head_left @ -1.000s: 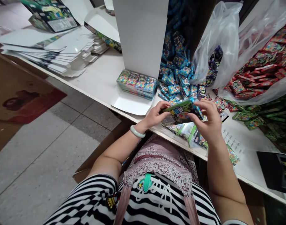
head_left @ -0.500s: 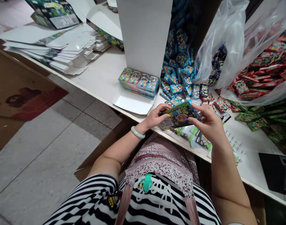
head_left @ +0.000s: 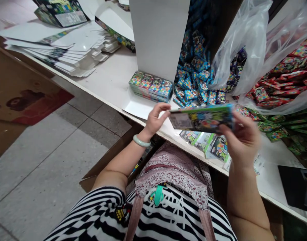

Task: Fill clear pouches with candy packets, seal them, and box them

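A dark printed packet (head_left: 198, 120) with a pale label panel, colourful print and a green-blue upper edge is held above the table edge, blurred by motion. My right hand (head_left: 244, 137) grips its right end, thumb on the near face and fingers behind. At the packet's left corner, the thumb and forefinger of my left hand (head_left: 155, 118) pinch the edge. Below it lie several flat, green-edged packets (head_left: 220, 147) in clear plastic. Just beyond my left hand, a white-lined open carton (head_left: 158, 40) holds stacked rows of small colourful packs (head_left: 150, 85).
Blue small packs (head_left: 193, 80) are heaped behind the carton. Red packs (head_left: 281, 80) sit in a clear plastic bag (head_left: 254, 50), with green packs (head_left: 299, 130) at right. Flattened cartons (head_left: 65, 50) are stacked at left. A black object (head_left: 294, 185) rests near the right table edge.
The packet has moved right and turned flatter, carried by my right hand. My left hand has shifted slightly left, now only at the packet's left corner. The flat packets below show more.
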`<state>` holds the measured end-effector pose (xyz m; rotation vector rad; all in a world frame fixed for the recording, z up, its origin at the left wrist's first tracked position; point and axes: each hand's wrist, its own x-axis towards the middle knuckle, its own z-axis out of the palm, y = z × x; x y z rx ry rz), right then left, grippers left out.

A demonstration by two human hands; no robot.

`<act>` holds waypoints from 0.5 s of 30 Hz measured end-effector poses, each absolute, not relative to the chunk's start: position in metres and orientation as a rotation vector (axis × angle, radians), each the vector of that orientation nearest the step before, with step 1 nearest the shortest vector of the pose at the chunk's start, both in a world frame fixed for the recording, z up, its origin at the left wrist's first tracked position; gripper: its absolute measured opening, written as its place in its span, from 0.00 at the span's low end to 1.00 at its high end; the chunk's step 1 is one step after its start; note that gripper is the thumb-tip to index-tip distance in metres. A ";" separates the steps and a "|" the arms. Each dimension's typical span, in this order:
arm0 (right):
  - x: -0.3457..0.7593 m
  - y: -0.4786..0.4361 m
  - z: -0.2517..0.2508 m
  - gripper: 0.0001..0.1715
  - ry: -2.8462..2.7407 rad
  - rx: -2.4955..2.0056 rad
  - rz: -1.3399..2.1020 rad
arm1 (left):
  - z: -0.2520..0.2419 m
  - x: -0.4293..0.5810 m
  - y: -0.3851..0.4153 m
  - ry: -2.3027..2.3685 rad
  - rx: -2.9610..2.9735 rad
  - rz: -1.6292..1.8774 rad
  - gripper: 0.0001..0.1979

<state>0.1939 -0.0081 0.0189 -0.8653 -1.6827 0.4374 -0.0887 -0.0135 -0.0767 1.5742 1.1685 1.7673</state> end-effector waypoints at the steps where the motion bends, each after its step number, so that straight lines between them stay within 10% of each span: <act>1: 0.195 -0.011 0.021 0.28 -1.582 -0.843 0.313 | -0.077 -0.094 -0.014 1.190 1.474 1.855 0.13; 15: 0.204 -0.019 -0.029 0.21 -1.656 -0.977 0.274 | -0.081 -0.104 -0.010 1.180 1.211 2.118 0.13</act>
